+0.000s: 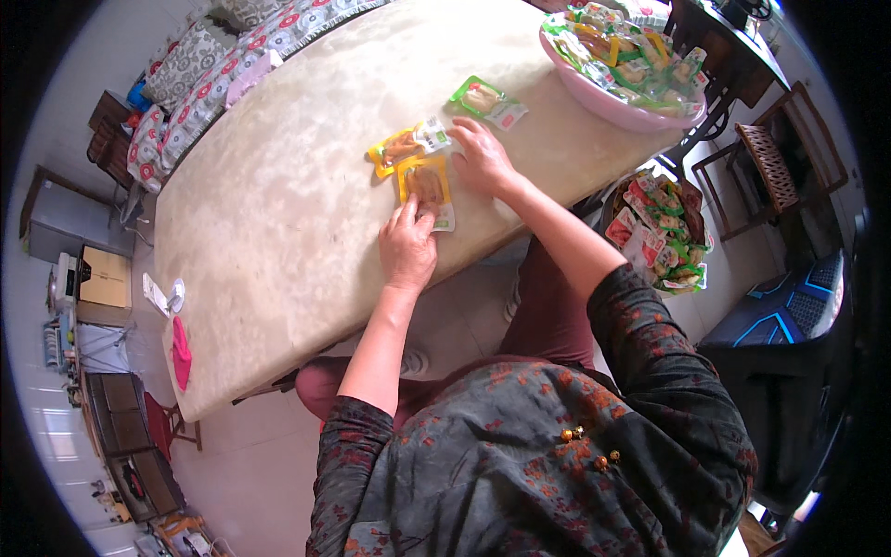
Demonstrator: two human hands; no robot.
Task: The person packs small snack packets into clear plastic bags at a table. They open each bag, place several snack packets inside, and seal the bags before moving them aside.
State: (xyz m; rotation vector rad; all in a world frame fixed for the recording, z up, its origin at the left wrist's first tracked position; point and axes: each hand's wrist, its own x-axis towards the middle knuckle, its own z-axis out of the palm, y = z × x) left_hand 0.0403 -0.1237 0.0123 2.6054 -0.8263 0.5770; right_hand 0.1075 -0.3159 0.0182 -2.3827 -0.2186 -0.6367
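My left hand (pixel 407 245) rests its fingertips on the lower part of a yellow-edged food pouch (pixel 424 178) lying on the pale tabletop (pixel 278 209). Touching that pouch's upper edge is another yellow-edged pouch (pixel 404 147), tilted, its white end towards my right hand (pixel 482 157). The right hand is held low over the table with its fingers slightly bent and apart, holding nothing; whether a fingertip touches the white end I cannot tell. Just beyond it lies a green-edged pouch (pixel 480 99) with pale contents.
A pink basin (pixel 626 115) heaped with pouches stands at the table's far right. Beside the table, lower down, is a container full of more pouches (pixel 668 233). A bright pink cloth (pixel 181 354) lies at the left end. A black seat or case (pixel 773 362) stands at my right.
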